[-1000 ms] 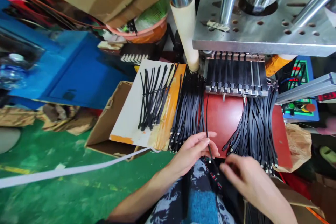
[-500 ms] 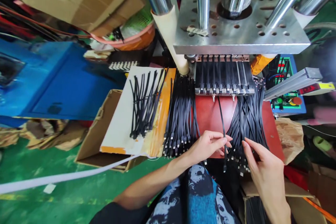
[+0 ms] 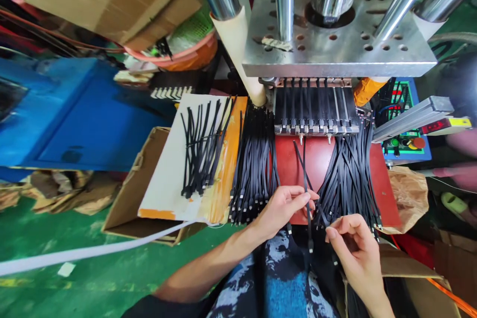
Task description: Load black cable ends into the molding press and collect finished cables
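My left hand (image 3: pixel 285 206) pinches a thin black strap (image 3: pixel 306 179) that stands upright over the red plate (image 3: pixel 316 164). A second black strap (image 3: pixel 311 186) slants across it, and my right hand (image 3: pixel 348 241) pinches its lower end just below the plate's front edge. A fanned bundle of black straps (image 3: pixel 350 179) lies on the plate right of my hands, and another bundle (image 3: pixel 255 164) lies to the left. Behind them a metal fixture (image 3: pixel 315 109) holds several straps in slots under a grey press plate (image 3: pixel 335 47).
A white and orange board (image 3: pixel 177 184) with a small pile of straps (image 3: pixel 203 146) rests on an open cardboard box (image 3: pixel 137 194) at left. A control panel (image 3: pixel 404 141) sits at right, a blue machine (image 3: pixel 74 109) at far left, green floor (image 3: pixel 74 278) below.
My left hand has kept its strap while shifting slightly left. My right hand has drawn back from the right bundle and closed on a second strap, which now crosses the first.
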Motion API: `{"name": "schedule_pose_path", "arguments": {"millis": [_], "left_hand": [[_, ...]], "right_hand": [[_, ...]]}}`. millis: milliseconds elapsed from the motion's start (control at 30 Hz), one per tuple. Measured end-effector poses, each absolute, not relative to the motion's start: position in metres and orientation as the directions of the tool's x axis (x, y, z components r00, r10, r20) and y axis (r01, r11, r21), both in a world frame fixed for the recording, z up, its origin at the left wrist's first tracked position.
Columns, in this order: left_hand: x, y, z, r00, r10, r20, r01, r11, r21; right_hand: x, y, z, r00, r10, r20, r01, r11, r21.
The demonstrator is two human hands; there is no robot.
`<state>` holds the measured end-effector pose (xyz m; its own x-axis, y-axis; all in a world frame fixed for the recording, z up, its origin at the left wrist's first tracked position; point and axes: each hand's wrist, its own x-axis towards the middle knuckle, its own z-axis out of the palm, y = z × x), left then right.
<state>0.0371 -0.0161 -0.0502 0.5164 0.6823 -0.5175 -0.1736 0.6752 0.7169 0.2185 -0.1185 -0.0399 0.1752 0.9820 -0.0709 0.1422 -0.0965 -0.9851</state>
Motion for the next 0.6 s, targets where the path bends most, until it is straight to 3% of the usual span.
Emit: {"name": "schedule_pose_path", "arguments": {"millis": [100, 200, 300, 400, 500, 600], "left_hand": [[0.024, -0.025, -0.048, 0.492, 0.674, -0.55, -0.151, 0.689, 0.709], [0.018, -0.03, -0.047, 0.535, 0.634, -0.559, -0.113, 0.709, 0.696], [0.017, -0.032, -0.039, 0.568, 0.639, -0.519, -0.057, 0.66, 0.749], [0.016, -0.033, -0.026, 0.605, 0.67, -0.431, 0.076, 0.49, 0.869], [0.017, -0.037, -0.019, 0.67, 0.686, -0.284, 0.213, 0.189, 0.959], [0.018, -0.041, -0.023, 0.733, 0.647, -0.211, 0.317, -0.051, 0.947]], "right_hand": [[0.208, -0.121, -0.046, 0.196, 0.98, -0.013, 0.135, -0.04, -0.99], [0.203, -0.122, -0.044, 0.022, 0.999, -0.041, 0.209, -0.045, -0.977], [0.212, -0.117, -0.033, -0.253, 0.943, -0.215, 0.329, -0.126, -0.936], [0.23, -0.101, -0.019, -0.417, 0.799, -0.432, 0.349, -0.298, -0.888], [0.239, -0.078, -0.017, -0.351, 0.813, -0.466, 0.144, -0.444, -0.884], [0.23, -0.056, -0.027, -0.075, 0.91, -0.408, -0.075, -0.413, -0.908]]}}
